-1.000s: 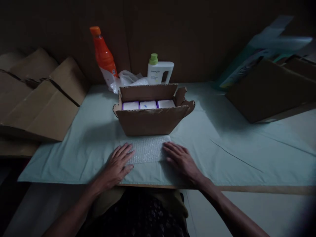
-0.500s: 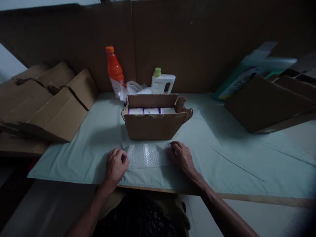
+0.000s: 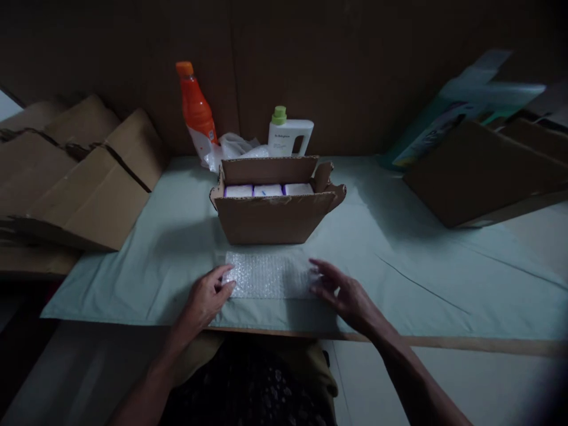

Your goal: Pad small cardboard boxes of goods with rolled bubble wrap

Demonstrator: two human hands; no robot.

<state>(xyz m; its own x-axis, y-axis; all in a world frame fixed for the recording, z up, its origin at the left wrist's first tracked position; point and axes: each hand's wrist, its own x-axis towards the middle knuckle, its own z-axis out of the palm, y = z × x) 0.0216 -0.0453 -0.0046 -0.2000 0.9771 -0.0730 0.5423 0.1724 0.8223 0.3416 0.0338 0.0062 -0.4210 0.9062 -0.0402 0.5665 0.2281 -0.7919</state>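
Observation:
A small flat piece of bubble wrap (image 3: 268,277) lies on the green cloth just in front of an open cardboard box (image 3: 270,220). At its left edge is my left hand (image 3: 207,296), thumb and forefinger apart, their tips touching the plastic. My right hand (image 3: 348,296) is by the opposite edge, its fingers spread and slightly blurred; whether they touch the wrap is hard to tell. White packs with purple edges (image 3: 268,190) stand in a row inside the box, whose flaps are up.
Behind the box are an orange-red bottle (image 3: 197,109), crumpled clear wrap (image 3: 239,145) and a white jug with a green cap (image 3: 290,136). Cardboard boxes (image 3: 97,192) are stacked left. At right, a teal jug (image 3: 439,127) stands behind another box (image 3: 483,177). The table's front edge (image 3: 421,341) is close.
Both hands have loosened and their fingers have spread at the ends of the bubble wrap. My right hand has drawn back a little to the right. The view has tilted slightly.

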